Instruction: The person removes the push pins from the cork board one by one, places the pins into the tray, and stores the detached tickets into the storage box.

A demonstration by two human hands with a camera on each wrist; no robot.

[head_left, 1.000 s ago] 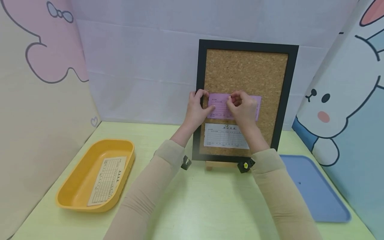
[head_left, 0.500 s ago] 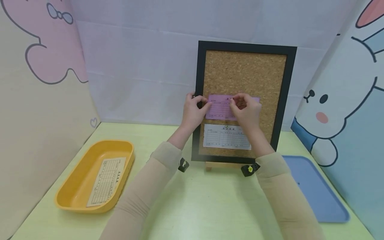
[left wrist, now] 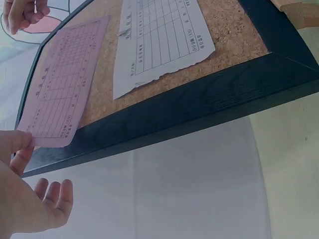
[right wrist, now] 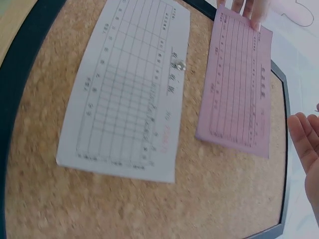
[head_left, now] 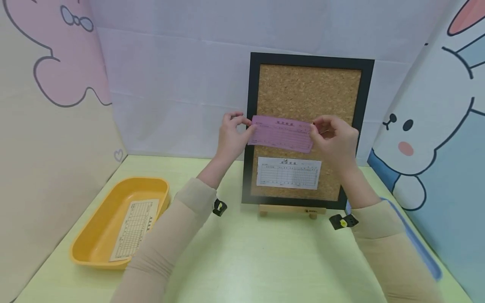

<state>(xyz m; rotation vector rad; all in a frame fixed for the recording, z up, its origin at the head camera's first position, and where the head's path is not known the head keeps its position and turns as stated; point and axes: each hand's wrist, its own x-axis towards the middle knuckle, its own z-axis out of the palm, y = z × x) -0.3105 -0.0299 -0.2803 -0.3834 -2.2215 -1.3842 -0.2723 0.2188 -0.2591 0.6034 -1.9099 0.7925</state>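
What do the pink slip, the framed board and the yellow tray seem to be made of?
Pink slip: matte paper, thin and printed with ruled lines.
Framed board: cork, matte and speckled brown; black frame possibly painted wood, faint grain showing.
Yellow tray: probably plastic, smooth with a soft sheen.

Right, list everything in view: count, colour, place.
table: one, pale green, across the bottom
corkboard: one, brown, black-framed, on the table
wooden stand: one, light brown, under the corkboard
white slip: one, white, low on the corkboard
pushpin: one, pale, white slip's top
purple slip: one, purple, across the corkboard's middle
yellow tray: one, yellow, table's left
cream slip: one, cream, inside the yellow tray
blue tray: one, blue, right, mostly hidden
pale sheet: one, lavender, behind the corkboard
cartoon panels: two, multicoloured, either side
sleeves: two, beige, both forearms
wrist pieces: two, black, one per sleeve
left grip: one, bare, pinching the purple slip
right grip: one, bare, purple slip's right end
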